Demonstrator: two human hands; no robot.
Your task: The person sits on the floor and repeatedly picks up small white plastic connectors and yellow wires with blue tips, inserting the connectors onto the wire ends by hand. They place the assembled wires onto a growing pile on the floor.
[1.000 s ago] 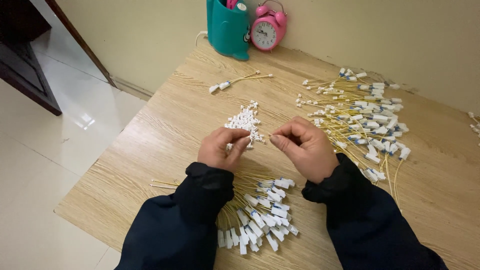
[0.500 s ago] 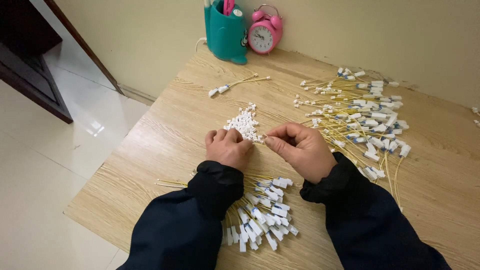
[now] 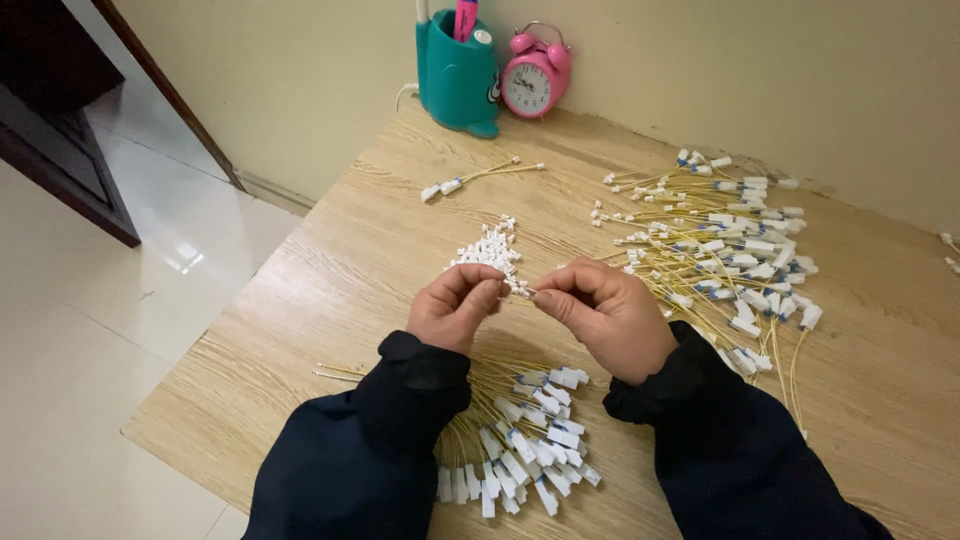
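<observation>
A tiny white plastic connector (image 3: 522, 291) sits pinched between the fingertips (image 3: 492, 290) of both hands, touching them on either side, just nearer than the loose heap of identical white connectors (image 3: 488, 247) beyond them.

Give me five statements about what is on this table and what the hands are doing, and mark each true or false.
1. Both hands meet over the table, the left hand and right hand pinching a small white piece between their fingertips. True.
2. A pile of small white pieces lies just beyond the hands. True.
3. The alarm clock by the wall is blue. False: it is pink, beside a teal holder.
4. A bundle of yellow wires with white tags lies between the sleeves. True.
5. The wooden table holds wires only on the left. False: a big heap of wires lies on the right.
</observation>
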